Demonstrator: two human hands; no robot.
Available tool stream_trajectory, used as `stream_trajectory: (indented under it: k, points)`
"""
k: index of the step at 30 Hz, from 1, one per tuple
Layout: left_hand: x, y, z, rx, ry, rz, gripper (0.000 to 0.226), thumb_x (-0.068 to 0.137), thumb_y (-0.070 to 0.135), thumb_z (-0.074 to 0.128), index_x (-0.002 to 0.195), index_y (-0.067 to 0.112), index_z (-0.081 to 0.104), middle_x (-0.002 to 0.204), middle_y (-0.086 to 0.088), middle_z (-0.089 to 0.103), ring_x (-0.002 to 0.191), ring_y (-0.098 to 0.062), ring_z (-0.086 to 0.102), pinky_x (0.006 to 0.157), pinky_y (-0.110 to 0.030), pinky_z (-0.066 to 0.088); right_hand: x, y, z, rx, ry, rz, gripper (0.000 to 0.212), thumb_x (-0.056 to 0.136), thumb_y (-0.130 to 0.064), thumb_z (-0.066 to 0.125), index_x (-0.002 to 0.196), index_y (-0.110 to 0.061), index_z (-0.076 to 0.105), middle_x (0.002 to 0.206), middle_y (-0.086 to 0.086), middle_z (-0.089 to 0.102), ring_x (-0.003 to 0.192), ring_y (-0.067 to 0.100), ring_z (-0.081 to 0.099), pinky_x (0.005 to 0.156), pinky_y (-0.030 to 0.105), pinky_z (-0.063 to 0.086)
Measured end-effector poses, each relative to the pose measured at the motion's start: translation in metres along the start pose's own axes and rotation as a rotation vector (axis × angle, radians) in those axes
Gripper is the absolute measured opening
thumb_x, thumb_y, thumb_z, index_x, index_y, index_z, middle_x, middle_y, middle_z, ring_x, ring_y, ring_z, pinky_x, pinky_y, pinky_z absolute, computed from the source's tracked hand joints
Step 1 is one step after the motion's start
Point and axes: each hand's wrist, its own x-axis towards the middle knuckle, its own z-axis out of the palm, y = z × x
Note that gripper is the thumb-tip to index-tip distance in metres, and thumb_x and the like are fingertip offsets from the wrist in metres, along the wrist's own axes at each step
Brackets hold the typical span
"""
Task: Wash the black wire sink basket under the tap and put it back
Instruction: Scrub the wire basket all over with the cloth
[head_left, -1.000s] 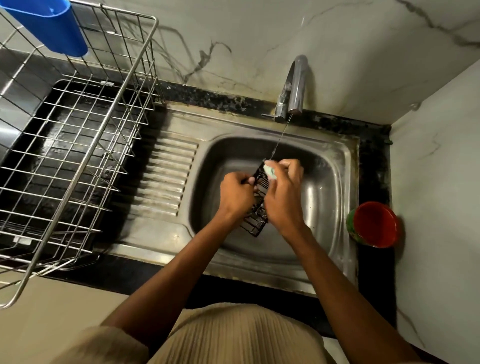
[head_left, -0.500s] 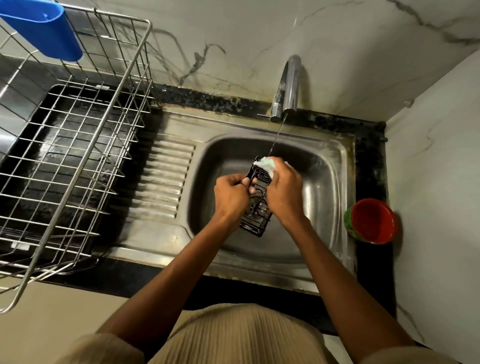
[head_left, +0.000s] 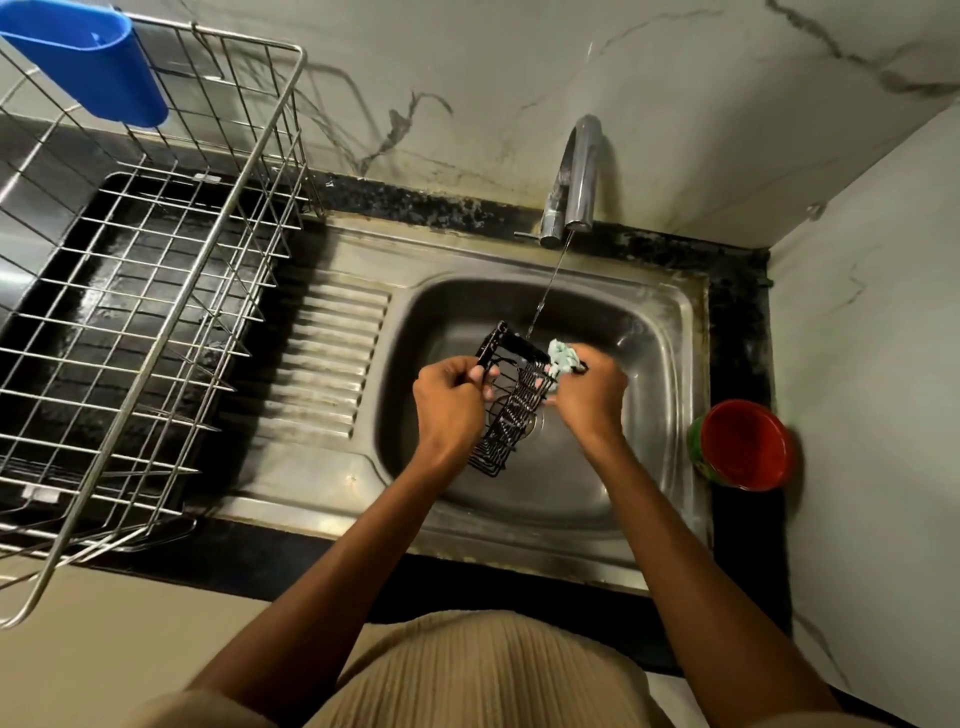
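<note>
Over the steel sink bowl (head_left: 613, 499) I hold the black wire sink basket (head_left: 506, 410), tilted on its side with its open top turned left. My left hand (head_left: 449, 397) grips its left rim. My right hand (head_left: 592, 395) holds a pale green soapy scrubber (head_left: 561, 358) against the basket's upper right corner. A thin stream of water runs from the chrome tap (head_left: 574, 182) and lands at the basket's top edge.
A large steel wire dish rack (head_left: 145, 312) stands on the black counter to the left, with a blue plastic holder (head_left: 88, 62) hung on its back rim. A red and green tub (head_left: 743, 444) sits on the counter right of the sink. Marble walls close the back and right.
The basket has turned so more of its top frame shows to the left. My right hand with the scrubber has shifted right, to the basket's upper right corner.
</note>
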Motion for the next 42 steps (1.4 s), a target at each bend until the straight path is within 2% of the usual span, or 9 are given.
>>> stream_trajectory:
  k: [4, 9, 16, 23, 27, 32, 35, 38, 42]
  points:
    - [0.000, 0.000, -0.010, 0.257, -0.075, 0.234, 0.034, 0.088, 0.007, 0.049, 0.058, 0.017, 0.063, 0.066, -0.002, 0.071, 0.070, -0.018, 0.070, 0.062, -0.035, 0.055, 0.011, -0.005, -0.017, 0.154, -0.162, 0.266, 0.035, 0.090, 0.007, 0.046, 0.091, -0.015, 0.072, 0.086, 0.011, 0.069, 0.071, 0.029, 0.070, 0.059, 0.042, 0.062]
    - [0.002, -0.002, -0.016, 0.759, -0.203, 0.603, 0.019, 0.083, 0.019, 0.056, 0.079, 0.015, 0.075, 0.077, -0.001, 0.074, 0.076, -0.028, 0.070, 0.064, -0.039, 0.056, 0.019, -0.014, -0.029, 0.143, -0.209, 0.123, 0.040, 0.085, 0.010, 0.038, 0.095, -0.008, 0.072, 0.082, 0.012, 0.071, 0.066, 0.022, 0.068, 0.057, 0.033, 0.060]
    - [0.038, 0.019, -0.022, 0.691, -0.401, 0.802, 0.028, 0.085, 0.017, 0.055, 0.096, 0.018, 0.080, 0.096, 0.004, 0.077, 0.086, -0.014, 0.062, 0.084, -0.032, 0.039, -0.004, 0.001, -0.009, 0.167, -0.576, -0.180, 0.034, 0.086, -0.010, 0.040, 0.079, 0.012, 0.066, 0.078, 0.016, 0.066, 0.069, 0.010, 0.060, 0.068, 0.023, 0.045]
    - [0.056, 0.012, -0.018, 0.669, -0.389, 0.855, 0.021, 0.095, 0.023, 0.053, 0.091, 0.023, 0.074, 0.091, 0.012, 0.065, 0.090, -0.011, 0.047, 0.093, -0.036, 0.030, -0.023, 0.016, 0.016, 0.267, -0.477, -0.199, 0.062, 0.093, -0.053, 0.056, 0.057, -0.002, 0.055, 0.053, 0.017, 0.054, 0.053, 0.022, 0.050, 0.054, 0.040, 0.039]
    - [0.053, 0.004, -0.016, 0.670, -0.218, 0.598, 0.020, 0.090, 0.035, 0.067, 0.108, 0.029, 0.072, 0.112, 0.008, 0.056, 0.112, -0.019, 0.052, 0.105, -0.038, 0.026, -0.025, 0.015, 0.019, 0.201, -0.228, -0.275, 0.050, 0.094, -0.037, 0.060, 0.050, -0.021, 0.043, 0.046, -0.010, 0.039, 0.045, 0.012, 0.035, 0.048, 0.035, 0.030]
    - [0.032, 0.017, -0.009, 0.494, 0.026, -0.363, 0.112, 0.072, 0.063, 0.079, 0.155, 0.010, 0.027, 0.156, -0.021, 0.031, 0.140, -0.039, 0.037, 0.105, -0.048, 0.045, -0.035, 0.014, 0.025, 0.045, -0.147, -0.473, 0.045, 0.096, -0.033, 0.055, 0.054, -0.026, 0.042, 0.046, -0.010, 0.040, 0.042, 0.011, 0.035, 0.044, 0.031, 0.030]
    - [0.036, 0.018, -0.018, -0.008, -0.198, -0.797, 0.080, 0.066, 0.058, 0.076, 0.126, 0.007, 0.059, 0.123, -0.019, 0.063, 0.095, -0.035, 0.065, 0.077, -0.046, 0.055, -0.043, 0.011, 0.030, -0.032, -0.132, -0.597, 0.042, 0.096, -0.029, 0.056, 0.058, -0.031, 0.037, 0.050, -0.012, 0.036, 0.047, 0.007, 0.036, 0.048, 0.029, 0.028]
    - [0.034, 0.019, -0.021, -0.193, -0.236, -0.812, 0.024, 0.082, 0.033, 0.050, 0.083, 0.010, 0.056, 0.077, -0.013, 0.060, 0.067, -0.027, 0.054, 0.067, -0.032, 0.044, -0.049, 0.013, 0.032, -0.116, -0.214, -0.675, 0.036, 0.095, -0.025, 0.054, 0.064, -0.022, 0.037, 0.059, -0.010, 0.036, 0.056, 0.015, 0.038, 0.053, 0.033, 0.031]
    - [0.028, 0.004, -0.025, -0.128, -0.093, -0.674, 0.012, 0.072, 0.024, 0.047, 0.068, 0.015, 0.052, 0.085, -0.013, 0.055, 0.077, -0.028, 0.052, 0.065, -0.033, 0.042, -0.052, 0.016, 0.029, 0.031, -0.514, -0.552, 0.018, 0.091, -0.015, 0.045, 0.074, -0.010, 0.051, 0.077, 0.004, 0.050, 0.072, 0.021, 0.049, 0.065, 0.035, 0.042]
